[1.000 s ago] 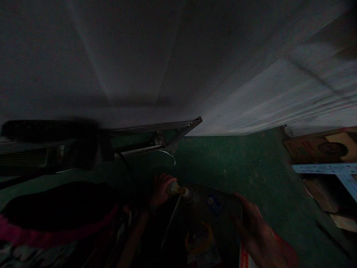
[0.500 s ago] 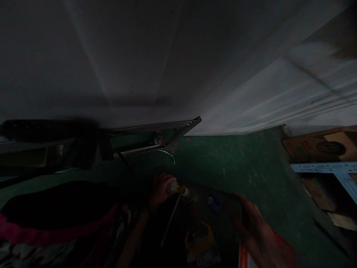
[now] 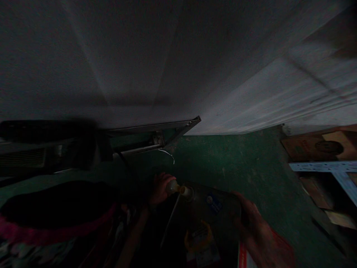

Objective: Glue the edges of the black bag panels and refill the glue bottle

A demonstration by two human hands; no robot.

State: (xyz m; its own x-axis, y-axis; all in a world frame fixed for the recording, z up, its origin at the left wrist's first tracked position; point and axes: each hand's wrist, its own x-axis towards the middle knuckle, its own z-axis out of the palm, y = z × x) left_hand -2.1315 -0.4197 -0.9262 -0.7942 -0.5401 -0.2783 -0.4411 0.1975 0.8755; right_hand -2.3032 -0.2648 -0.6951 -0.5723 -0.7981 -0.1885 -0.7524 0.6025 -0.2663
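Observation:
In the dim head view, a dark rectangular can [image 3: 227, 206] lies tilted on its side. It has a blue label [image 3: 214, 203], a yellow handle [image 3: 201, 240] and a pale round spout [image 3: 187, 192]. My right hand [image 3: 256, 227] is closed around the can's right end. Around a small translucent bottle [image 3: 172, 187], my left hand [image 3: 160, 188] is wrapped. The bottle's yellowish neck points at the spout, close to it; whether they touch or liquid passes between them, I cannot tell. A thin pale line [image 3: 170, 223] slants down below the spout.
A grey wall [image 3: 134, 67] rises in front, with a dark metal frame [image 3: 184, 130] at its foot. Green floor [image 3: 212, 160] lies below. At right, a cardboard box [image 3: 306, 147] rests on a light blue shelf [image 3: 320, 166]. A dark, pink-edged rounded thing [image 3: 64, 232] is at lower left.
The picture is slightly darker and the view has shifted very slightly. Both hands, the bottle and the can keep nearly the same positions.

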